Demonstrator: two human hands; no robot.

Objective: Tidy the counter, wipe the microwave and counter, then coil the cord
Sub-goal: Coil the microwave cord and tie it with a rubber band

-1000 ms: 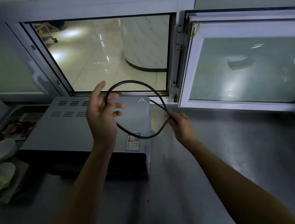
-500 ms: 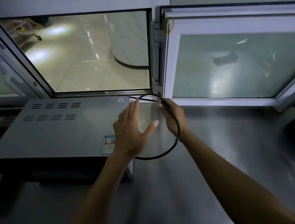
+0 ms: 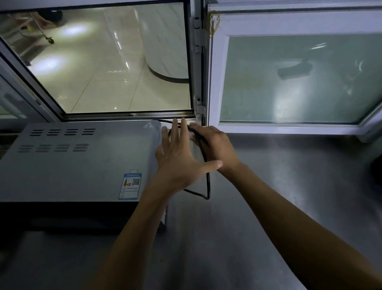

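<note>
two bare hands meet just off the right end of the grey metal microwave with slotted vents [image 3: 71,160], above the dull steel bench [image 3: 283,206]. the left hand [image 3: 178,159] is spread flat, fingers straight and pointing toward twelve o'clock, thumb stretched out toward three o'clock; it grips nothing, and whether its palm touches the cord i cannot tell. the right hand [image 3: 218,146] sits just beside it at its three o'clock, fingers curled around the thin black power cord [image 3: 208,178]. from that grip the cord drops toward six o'clock, bends sharply near the bench and runs back under the left wrist; another stretch passes behind the left fingers toward the microwave's back corner. at twelve o'clock an open hatch shows a glossy tiled floor [image 3: 110,82], and at two o'clock a white-framed frosted window pane [image 3: 295,78] hangs swung open.
</note>
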